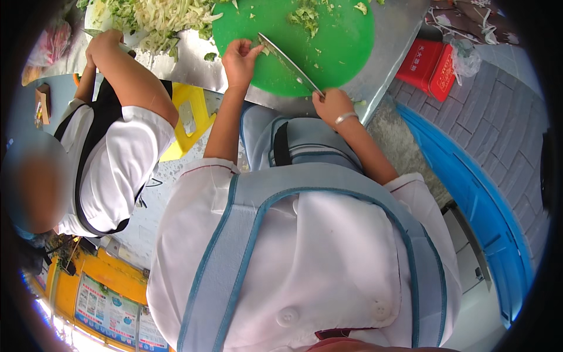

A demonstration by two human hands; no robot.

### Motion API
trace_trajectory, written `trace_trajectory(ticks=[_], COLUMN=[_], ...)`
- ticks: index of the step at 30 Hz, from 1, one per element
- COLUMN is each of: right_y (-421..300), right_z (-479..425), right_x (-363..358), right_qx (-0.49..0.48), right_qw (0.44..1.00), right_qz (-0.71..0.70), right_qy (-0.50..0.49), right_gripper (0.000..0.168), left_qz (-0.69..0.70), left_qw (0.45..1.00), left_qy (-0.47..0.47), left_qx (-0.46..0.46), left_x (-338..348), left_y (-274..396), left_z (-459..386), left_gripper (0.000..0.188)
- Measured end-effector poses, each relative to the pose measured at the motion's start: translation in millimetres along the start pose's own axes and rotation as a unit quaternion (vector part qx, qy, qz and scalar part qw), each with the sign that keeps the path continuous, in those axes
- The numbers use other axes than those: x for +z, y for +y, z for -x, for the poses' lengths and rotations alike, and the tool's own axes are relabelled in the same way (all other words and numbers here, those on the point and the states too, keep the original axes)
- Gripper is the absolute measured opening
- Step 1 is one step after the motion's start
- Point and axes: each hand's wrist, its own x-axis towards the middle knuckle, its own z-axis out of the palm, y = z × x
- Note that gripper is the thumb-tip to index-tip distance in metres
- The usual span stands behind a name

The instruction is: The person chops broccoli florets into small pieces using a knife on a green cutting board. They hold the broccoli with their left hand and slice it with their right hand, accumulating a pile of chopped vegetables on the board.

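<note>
My right hand (334, 108), with a bracelet at the wrist, grips the handle of a kitchen knife (288, 64). The blade slants up and left over a round green cutting board (343, 53). At the knife's tip, my left hand (241, 61) pinches a small pale-green vegetable piece (265, 50) between thumb and fingers. Green leafy scraps (305, 18) and small crumbs lie on the board's far part. Left of the board, a large heap of chopped pale-green vegetable (165, 17) spreads over the metal table.
The stainless steel table (193, 59) ends close before me. A co-worker (118, 132) stands at the left, hands at the table, beside a yellow plastic stool (189, 119). Beyond the table's right edge are a red box (424, 66) and a plastic bag (466, 59).
</note>
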Motion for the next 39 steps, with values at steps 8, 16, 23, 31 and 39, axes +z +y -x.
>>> trace_trajectory(ticks=[8, 16, 23, 31, 39], right_y=[26, 24, 13, -3, -4], right_z=[-2, 21, 2, -10, 3], right_x=[-5, 1, 7, -13, -24], right_qx=[0.045, -0.044, -0.022, 0.137, -0.037], right_qw=[0.986, 0.998, 0.997, 0.93, 0.999], right_qz=[-0.147, -0.005, -0.073, -0.33, -0.007], right_qy=[0.066, 0.045, 0.003, -0.083, 0.012], right_gripper=[0.032, 0.033, 0.03, 0.032, 0.033], left_qz=[0.089, 0.05, 0.039, 0.205, 0.129], left_qw=[0.996, 0.997, 0.997, 0.973, 0.984], left_qy=[0.022, 0.052, 0.012, -0.029, -0.002], left_qx=[-0.009, -0.033, -0.071, -0.106, -0.119], left_x=[8, 18, 13, -4, -2], left_y=[-11, 6, 5, -30, -25], left_z=[12, -1, -7, 0, -2], left_gripper=[0.027, 0.021, 0.021, 0.025, 0.026])
